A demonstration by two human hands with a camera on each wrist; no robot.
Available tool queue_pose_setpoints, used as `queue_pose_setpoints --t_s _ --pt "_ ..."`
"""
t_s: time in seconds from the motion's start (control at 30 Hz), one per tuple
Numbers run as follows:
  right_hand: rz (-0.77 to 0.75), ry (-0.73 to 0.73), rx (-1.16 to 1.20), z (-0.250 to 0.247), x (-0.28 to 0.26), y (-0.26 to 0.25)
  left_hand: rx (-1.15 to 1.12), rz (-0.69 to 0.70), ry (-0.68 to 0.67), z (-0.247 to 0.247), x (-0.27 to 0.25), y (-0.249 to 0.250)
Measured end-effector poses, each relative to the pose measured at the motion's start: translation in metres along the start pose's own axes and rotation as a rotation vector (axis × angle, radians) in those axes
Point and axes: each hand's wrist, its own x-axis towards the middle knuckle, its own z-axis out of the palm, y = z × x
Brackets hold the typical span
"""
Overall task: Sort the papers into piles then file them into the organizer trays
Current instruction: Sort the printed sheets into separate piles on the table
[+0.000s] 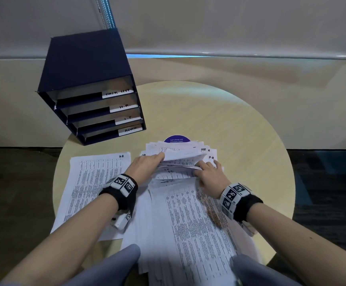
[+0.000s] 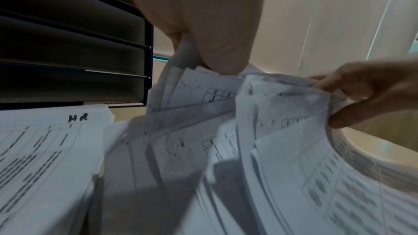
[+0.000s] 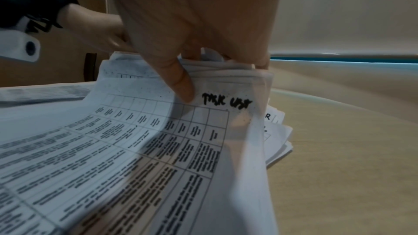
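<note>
Bare forearms; black wrist bands (image 1: 124, 195) w/ white b&w-coded marker blocks (image 1: 233, 194); grey trousers (image 1: 114, 265).

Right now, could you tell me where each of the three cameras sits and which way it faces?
Head: worn on the head, facing forward and down at the round table, organizer and main stack; both forearms and hands show.
Left wrist: low beside the HR pile, looking along the left hand toward the organizer.
Right wrist: looking along the right hand, its thumb beside a TASK LIST sheet.
Both wrist views share the lifted sheets, and each shows the other hand.
</note>
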Motion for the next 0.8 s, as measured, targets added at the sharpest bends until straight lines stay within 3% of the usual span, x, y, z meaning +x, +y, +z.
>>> queue_pose_setpoints --t_s 0.07,0.17,0.3,0.37,0.47,0.57,0.67,0.8 --pt "0.005 0.002 0.007 -0.001 -0.001 0.0 -0.102 -0.058 0.089 -0.014 0.001 -0.001" --pt "-0.006 -0.009 0.003 -0.002 -0.002 0.0 -0.056 -0.052 0.257 -0.052 0.002 -0.007" --pt "-0.021 0.081 0.059 -0.004 -0.006 -0.003 -0.1 -0.033 0.638 -0.11 -0.003 -0.025" --pt "-0.014 0.175 0.059 -0.003 -0.01 0.0 -0.256 -0.095 0.832 -0.13 -0.005 -0.033" --pt "0.012 0.223 0.198 -0.006 -0.017 0.008 -0.686 -0.15 0.896 -0.15 -0.007 -0.038" --pt "0.079 0.263 0.421 -0.022 -0.028 0.016 -0.84 -0.19 0.695 -0.145 -0.002 -0.058" --pt "0.111 0.364 0.503 -0.032 -0.034 0.029 -0.862 -0.208 0.312 -0.126 0.001 -0.074" --pt "0.12 0.28 0.454 -0.038 -0.033 0.031 -0.627 -0.234 -0.223 -0.084 -0.002 -0.056"
